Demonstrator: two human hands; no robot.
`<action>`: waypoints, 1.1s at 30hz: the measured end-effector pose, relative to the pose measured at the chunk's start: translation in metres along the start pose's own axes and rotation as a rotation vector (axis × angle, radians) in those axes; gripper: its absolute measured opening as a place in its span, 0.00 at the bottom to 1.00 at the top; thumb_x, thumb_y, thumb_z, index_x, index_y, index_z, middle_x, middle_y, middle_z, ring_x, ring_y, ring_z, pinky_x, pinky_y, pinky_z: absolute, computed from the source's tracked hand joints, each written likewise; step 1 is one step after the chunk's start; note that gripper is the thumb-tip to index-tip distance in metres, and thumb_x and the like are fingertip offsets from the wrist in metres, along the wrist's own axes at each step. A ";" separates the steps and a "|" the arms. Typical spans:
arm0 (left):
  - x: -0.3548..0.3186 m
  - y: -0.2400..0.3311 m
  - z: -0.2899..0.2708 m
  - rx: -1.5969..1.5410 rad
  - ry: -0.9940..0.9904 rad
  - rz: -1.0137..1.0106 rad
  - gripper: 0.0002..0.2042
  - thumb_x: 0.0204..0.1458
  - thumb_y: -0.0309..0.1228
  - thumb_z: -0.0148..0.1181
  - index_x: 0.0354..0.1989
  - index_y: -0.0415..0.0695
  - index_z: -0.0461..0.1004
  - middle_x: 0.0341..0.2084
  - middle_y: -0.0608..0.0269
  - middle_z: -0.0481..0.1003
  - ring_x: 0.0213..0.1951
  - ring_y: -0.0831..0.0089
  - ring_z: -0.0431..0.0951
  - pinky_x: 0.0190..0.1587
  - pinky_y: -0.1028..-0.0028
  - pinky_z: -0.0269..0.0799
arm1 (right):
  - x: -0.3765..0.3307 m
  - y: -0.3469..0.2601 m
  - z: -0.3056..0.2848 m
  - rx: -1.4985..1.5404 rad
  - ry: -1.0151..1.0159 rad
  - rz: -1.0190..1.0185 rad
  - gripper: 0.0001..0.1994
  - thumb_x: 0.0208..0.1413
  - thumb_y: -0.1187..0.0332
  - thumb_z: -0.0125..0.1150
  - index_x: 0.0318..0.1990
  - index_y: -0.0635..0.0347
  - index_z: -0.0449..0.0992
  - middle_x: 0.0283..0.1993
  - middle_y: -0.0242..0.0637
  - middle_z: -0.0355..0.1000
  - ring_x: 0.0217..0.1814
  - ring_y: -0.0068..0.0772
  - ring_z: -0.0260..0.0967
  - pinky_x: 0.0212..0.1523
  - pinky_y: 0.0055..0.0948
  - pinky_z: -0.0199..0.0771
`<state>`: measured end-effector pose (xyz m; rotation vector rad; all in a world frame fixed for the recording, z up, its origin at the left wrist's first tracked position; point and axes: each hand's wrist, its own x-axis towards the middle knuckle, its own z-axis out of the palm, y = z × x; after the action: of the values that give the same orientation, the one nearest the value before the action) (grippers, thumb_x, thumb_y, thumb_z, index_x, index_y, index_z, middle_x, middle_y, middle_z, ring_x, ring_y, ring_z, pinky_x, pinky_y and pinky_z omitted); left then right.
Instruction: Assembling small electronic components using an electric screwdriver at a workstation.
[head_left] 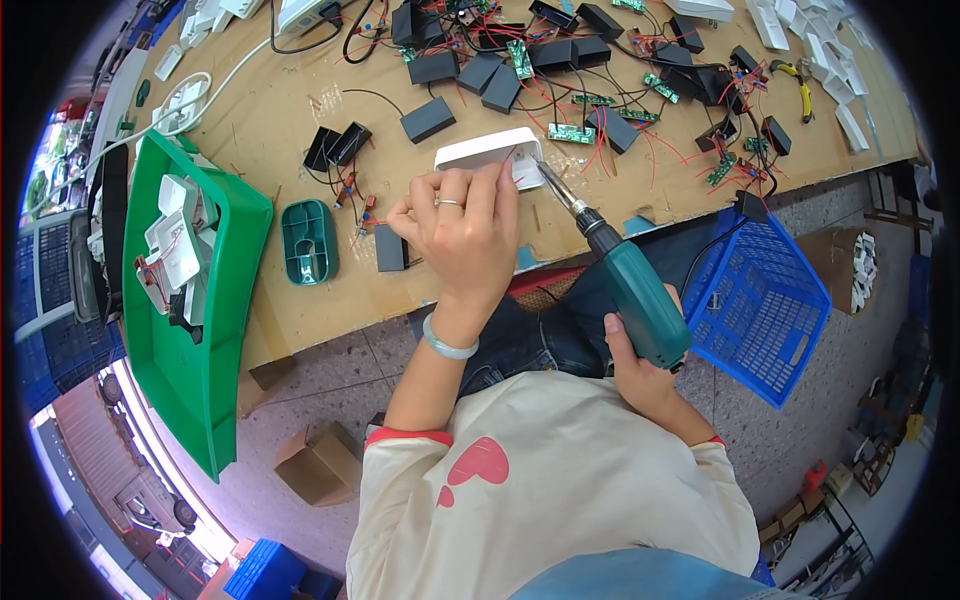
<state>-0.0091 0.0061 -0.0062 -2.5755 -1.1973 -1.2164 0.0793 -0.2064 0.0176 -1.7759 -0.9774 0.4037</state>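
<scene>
My left hand (462, 225) is closed in a pinch, its fingertips over the near edge of a white plastic housing (462, 153). Thin reddish strands show by the fingertips, but what they pinch is hidden. In my right hand (640, 375) is a teal, pistol-shaped electric screwdriver (645, 300) with a black collar. Its slim metal tip points up and left, reaching the right end of the housing. Left of my left hand lie a black box (390, 248) and a dark green compartment tray (309, 243).
Black boxes (500, 88), green circuit boards (571, 133) and red wires crowd the far side of the bench (290, 320). Yellow-handled pliers (803, 95) lie far right. A green bin (185, 400) with white parts stands left; a blue crate (765, 300) stands right, below the bench edge.
</scene>
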 end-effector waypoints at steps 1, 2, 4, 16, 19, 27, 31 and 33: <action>0.000 0.000 -0.001 0.001 0.000 0.001 0.05 0.51 0.35 0.74 0.34 0.54 0.85 0.27 0.75 0.77 0.39 0.68 0.73 0.48 0.64 0.54 | -0.002 0.000 -0.001 0.008 0.001 0.020 0.12 0.53 0.79 0.70 0.46 0.71 0.79 0.48 0.49 0.76 0.47 0.47 0.75 0.47 0.37 0.77; 0.000 0.001 -0.001 0.007 -0.006 0.000 0.05 0.51 0.35 0.74 0.34 0.54 0.85 0.28 0.74 0.77 0.39 0.68 0.74 0.48 0.64 0.55 | -0.005 0.001 -0.001 0.009 0.001 0.020 0.12 0.53 0.79 0.70 0.46 0.71 0.79 0.48 0.49 0.76 0.47 0.47 0.75 0.47 0.37 0.77; 0.000 0.001 -0.002 0.013 -0.012 0.000 0.05 0.51 0.35 0.74 0.34 0.54 0.85 0.29 0.74 0.78 0.40 0.68 0.74 0.48 0.63 0.55 | -0.013 0.009 -0.002 0.059 -0.007 0.078 0.13 0.53 0.79 0.70 0.47 0.70 0.79 0.48 0.50 0.76 0.47 0.47 0.75 0.47 0.37 0.77; -0.004 0.002 -0.020 0.073 0.000 0.066 0.06 0.51 0.34 0.72 0.38 0.55 0.86 0.45 0.66 0.78 0.54 0.59 0.73 0.58 0.49 0.56 | -0.024 0.017 -0.012 0.070 0.005 0.134 0.14 0.53 0.79 0.69 0.47 0.70 0.79 0.49 0.50 0.76 0.48 0.47 0.75 0.47 0.37 0.76; -0.004 0.000 -0.028 0.031 -0.064 0.105 0.07 0.49 0.35 0.72 0.37 0.56 0.87 0.53 0.63 0.77 0.58 0.54 0.70 0.61 0.47 0.55 | -0.023 0.016 -0.012 0.071 -0.001 0.131 0.13 0.53 0.79 0.70 0.47 0.70 0.79 0.48 0.50 0.76 0.48 0.47 0.75 0.47 0.37 0.76; 0.000 0.004 -0.034 0.097 -0.199 0.181 0.08 0.47 0.35 0.72 0.34 0.48 0.86 0.55 0.61 0.76 0.57 0.53 0.70 0.57 0.48 0.59 | -0.019 0.008 -0.010 0.087 0.014 0.133 0.14 0.51 0.79 0.70 0.46 0.70 0.79 0.47 0.50 0.76 0.47 0.48 0.75 0.46 0.38 0.77; 0.004 0.006 -0.034 0.056 -0.225 0.194 0.07 0.49 0.31 0.70 0.33 0.43 0.84 0.53 0.58 0.75 0.54 0.54 0.70 0.56 0.50 0.60 | -0.020 0.006 -0.008 0.116 0.054 0.160 0.14 0.51 0.79 0.70 0.46 0.70 0.80 0.47 0.50 0.77 0.47 0.49 0.75 0.46 0.38 0.77; 0.004 0.004 -0.034 0.090 -0.288 0.220 0.06 0.51 0.28 0.67 0.36 0.41 0.82 0.48 0.57 0.74 0.51 0.54 0.70 0.54 0.53 0.61 | -0.021 0.008 -0.010 0.090 0.036 0.148 0.14 0.51 0.79 0.70 0.46 0.70 0.80 0.47 0.50 0.77 0.47 0.49 0.75 0.45 0.38 0.77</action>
<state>-0.0261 -0.0061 0.0209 -2.7899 -0.9459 -0.7533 0.0763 -0.2299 0.0110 -1.7728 -0.7932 0.4995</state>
